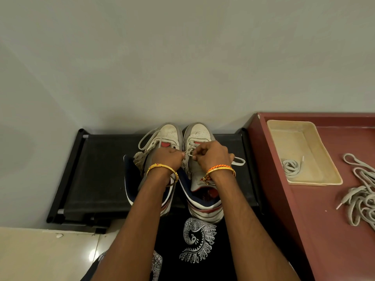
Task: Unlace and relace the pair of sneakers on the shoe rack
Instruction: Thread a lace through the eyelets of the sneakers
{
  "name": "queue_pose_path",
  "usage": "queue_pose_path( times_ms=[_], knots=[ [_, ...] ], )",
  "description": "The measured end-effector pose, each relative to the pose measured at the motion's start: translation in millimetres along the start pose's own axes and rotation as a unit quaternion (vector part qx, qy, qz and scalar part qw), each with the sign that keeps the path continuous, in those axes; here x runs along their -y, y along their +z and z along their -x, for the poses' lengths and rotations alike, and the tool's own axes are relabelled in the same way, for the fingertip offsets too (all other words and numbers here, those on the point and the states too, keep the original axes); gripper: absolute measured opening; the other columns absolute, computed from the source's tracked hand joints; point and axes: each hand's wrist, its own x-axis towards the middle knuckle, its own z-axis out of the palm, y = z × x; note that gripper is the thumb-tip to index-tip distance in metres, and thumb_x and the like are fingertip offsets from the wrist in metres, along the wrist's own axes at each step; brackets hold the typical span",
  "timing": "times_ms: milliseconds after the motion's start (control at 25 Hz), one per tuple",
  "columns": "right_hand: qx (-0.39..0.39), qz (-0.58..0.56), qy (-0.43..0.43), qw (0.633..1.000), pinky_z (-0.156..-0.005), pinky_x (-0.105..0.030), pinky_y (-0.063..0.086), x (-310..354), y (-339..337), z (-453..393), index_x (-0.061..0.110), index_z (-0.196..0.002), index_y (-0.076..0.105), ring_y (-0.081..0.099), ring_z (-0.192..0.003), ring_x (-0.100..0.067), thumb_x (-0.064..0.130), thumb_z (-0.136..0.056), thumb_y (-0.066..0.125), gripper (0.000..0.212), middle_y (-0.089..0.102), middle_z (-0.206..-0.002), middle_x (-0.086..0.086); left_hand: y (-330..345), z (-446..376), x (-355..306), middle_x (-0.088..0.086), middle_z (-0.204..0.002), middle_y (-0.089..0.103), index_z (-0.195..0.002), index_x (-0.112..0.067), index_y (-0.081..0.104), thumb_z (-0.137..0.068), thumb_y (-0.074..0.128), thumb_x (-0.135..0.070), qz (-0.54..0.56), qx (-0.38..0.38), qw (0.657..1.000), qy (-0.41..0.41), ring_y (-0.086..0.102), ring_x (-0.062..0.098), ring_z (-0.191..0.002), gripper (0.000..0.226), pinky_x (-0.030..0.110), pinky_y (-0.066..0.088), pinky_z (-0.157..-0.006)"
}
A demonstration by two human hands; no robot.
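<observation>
Pinching the lace of the right sneaker between both sets of fingertips, I have my left hand and right hand meeting just over its eyelets, knuckles up, fingers curled tight on the cord. My left fingers grip the strand where it leaves the eyelet row; my right fingers pinch it from the other side, and a loop of the same lace sticks out past my right wrist toward the rack's edge. Whether the tip is already through an eyelet I cannot tell, as my fingers cover it.

Both sneakers stand side by side, toes to the wall, on the black shoe rack. The left sneaker lies partly under my left forearm, its lace looping loosely off the toe side. I wear gold bangles on my left wrist, and an orange thread band with a gold bangle on my right.

Right of the rack stands a maroon table. On it sits a cream tray holding one coiled spare lace, and beside the tray, nearer the edge of view, lies a loose heap of laces. My black patterned garment shows below the sneakers, with pale floor tile at lower left.
</observation>
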Motion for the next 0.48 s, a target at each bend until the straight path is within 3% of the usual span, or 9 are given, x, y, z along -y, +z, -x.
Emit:
queue_pose_path(
  times_ms=[480],
  knots=[
    [0.007,-0.003,0.024,1.000,-0.098,-0.040,0.030,1.4,3.4,0.9,0.028,-0.092,0.073,0.054,-0.107,-0.019,0.023,-0.087,0.066,0.009,0.069,-0.101,0.004,0.1,-4.8,4.4,0.009,-0.115,0.064,-0.112,-0.006,0.068,-0.089,0.057,-0.013,0.033,0.017,0.999,0.000,0.054,0.022,-0.103,0.026,0.026,0.037,-0.089]
  ],
)
